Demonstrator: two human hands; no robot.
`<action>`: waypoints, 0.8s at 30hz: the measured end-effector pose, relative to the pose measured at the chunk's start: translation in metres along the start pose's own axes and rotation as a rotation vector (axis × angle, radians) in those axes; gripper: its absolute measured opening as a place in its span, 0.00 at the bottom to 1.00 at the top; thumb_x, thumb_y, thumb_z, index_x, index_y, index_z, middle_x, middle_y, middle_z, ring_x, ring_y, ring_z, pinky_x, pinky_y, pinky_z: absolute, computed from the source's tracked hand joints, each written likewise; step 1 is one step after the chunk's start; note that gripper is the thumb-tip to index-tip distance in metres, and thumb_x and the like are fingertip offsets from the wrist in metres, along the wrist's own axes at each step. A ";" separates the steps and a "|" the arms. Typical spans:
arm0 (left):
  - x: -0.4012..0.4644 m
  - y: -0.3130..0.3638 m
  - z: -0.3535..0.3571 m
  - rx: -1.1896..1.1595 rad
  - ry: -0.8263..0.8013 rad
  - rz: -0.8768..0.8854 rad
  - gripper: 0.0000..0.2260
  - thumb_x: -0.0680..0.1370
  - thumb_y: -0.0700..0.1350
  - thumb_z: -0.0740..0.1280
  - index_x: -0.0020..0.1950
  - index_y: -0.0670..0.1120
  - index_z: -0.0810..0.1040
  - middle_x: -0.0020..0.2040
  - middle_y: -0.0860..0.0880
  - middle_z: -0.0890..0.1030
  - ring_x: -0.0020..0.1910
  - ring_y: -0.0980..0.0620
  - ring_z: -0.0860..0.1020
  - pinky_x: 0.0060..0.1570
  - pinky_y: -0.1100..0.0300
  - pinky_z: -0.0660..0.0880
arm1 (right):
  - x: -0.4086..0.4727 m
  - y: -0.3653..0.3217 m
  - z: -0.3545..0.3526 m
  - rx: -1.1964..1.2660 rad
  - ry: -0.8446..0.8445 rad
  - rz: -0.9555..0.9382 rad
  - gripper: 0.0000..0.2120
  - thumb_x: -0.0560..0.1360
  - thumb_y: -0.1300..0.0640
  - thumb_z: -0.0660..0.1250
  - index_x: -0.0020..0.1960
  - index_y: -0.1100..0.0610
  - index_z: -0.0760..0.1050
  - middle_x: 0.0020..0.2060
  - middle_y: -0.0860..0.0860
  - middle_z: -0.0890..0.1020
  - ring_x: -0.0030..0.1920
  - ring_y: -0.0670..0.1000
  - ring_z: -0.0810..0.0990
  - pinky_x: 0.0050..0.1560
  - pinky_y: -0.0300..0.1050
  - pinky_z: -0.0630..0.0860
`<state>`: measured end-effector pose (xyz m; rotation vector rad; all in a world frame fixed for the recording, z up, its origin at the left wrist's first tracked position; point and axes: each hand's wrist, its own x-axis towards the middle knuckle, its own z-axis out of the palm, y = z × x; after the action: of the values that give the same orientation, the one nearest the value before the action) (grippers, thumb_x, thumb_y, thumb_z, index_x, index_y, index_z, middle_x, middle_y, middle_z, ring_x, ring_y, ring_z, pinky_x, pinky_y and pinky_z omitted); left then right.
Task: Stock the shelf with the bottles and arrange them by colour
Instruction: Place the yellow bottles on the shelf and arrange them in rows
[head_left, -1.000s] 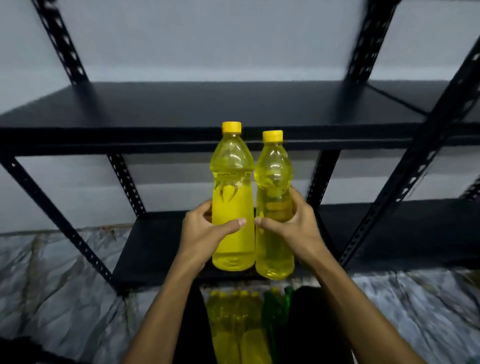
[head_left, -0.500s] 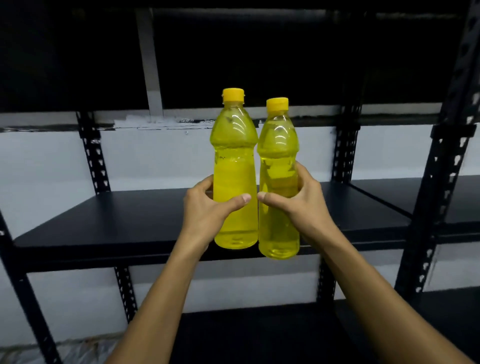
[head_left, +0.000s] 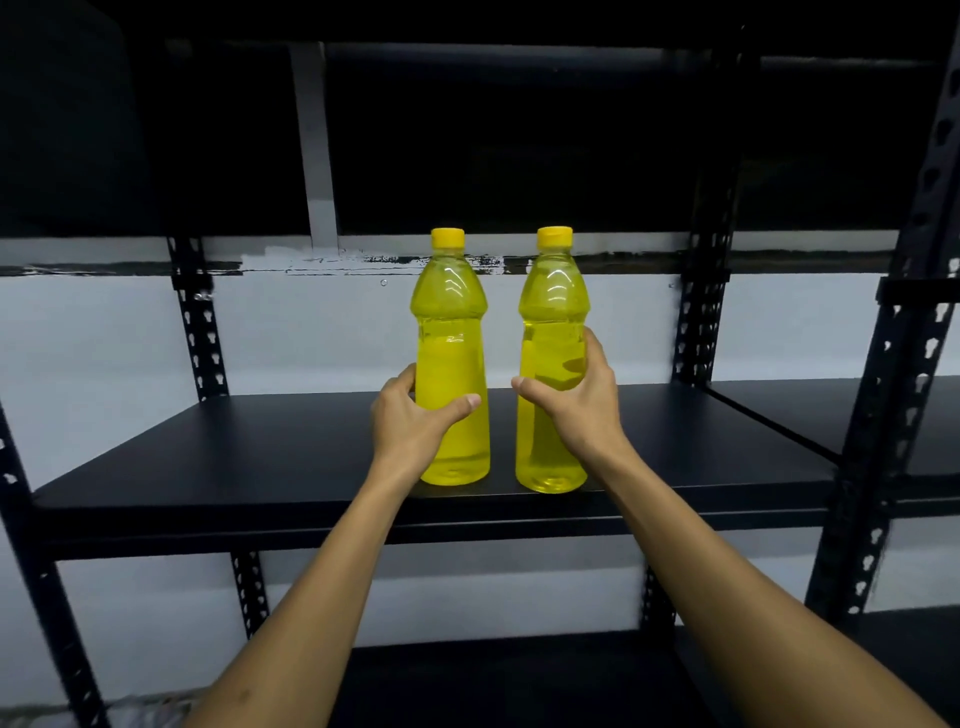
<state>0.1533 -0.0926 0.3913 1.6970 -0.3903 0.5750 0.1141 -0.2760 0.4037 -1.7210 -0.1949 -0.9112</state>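
Two clear bottles of yellow liquid with yellow caps stand upright near the front edge of a black shelf board (head_left: 260, 452). My left hand (head_left: 410, 421) grips the left bottle (head_left: 451, 332) around its middle. The right bottle (head_left: 553, 332) is held the same way by my right hand (head_left: 576, 400). A hand-width gap separates the bottles. Both bases appear to rest on the board.
The black metal rack has perforated uprights at the back left (head_left: 200, 322), back right (head_left: 698, 312) and front right (head_left: 893, 415). Another shelf board (head_left: 519, 675) lies below, and a neighbouring board (head_left: 810, 410) adjoins on the right. A white wall is behind.
Both bottles were lifted from low down up to this shelf board and set onto it. They were side by side and touching; now they stand apart.
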 end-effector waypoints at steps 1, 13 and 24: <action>0.001 -0.001 -0.001 0.001 -0.011 0.002 0.18 0.67 0.52 0.79 0.53 0.55 0.78 0.50 0.49 0.83 0.48 0.53 0.81 0.49 0.52 0.80 | 0.003 0.003 0.002 -0.023 0.017 0.014 0.42 0.62 0.46 0.79 0.71 0.50 0.64 0.59 0.49 0.79 0.58 0.50 0.79 0.58 0.55 0.79; -0.031 -0.016 0.025 0.265 0.206 -0.039 0.42 0.65 0.58 0.78 0.73 0.45 0.64 0.67 0.44 0.70 0.66 0.45 0.70 0.61 0.51 0.71 | -0.048 0.036 0.020 -0.512 0.257 0.102 0.47 0.65 0.36 0.74 0.75 0.54 0.57 0.66 0.57 0.64 0.65 0.60 0.68 0.62 0.59 0.72; -0.014 -0.025 0.000 0.111 -0.009 -0.109 0.29 0.65 0.50 0.81 0.58 0.48 0.68 0.57 0.48 0.77 0.55 0.50 0.77 0.50 0.56 0.75 | -0.041 0.030 -0.008 -0.280 0.026 0.201 0.45 0.65 0.46 0.78 0.74 0.51 0.58 0.64 0.52 0.70 0.61 0.52 0.73 0.55 0.42 0.70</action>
<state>0.1558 -0.0883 0.3635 1.8154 -0.2748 0.5167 0.0989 -0.2811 0.3547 -1.9447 0.1280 -0.8400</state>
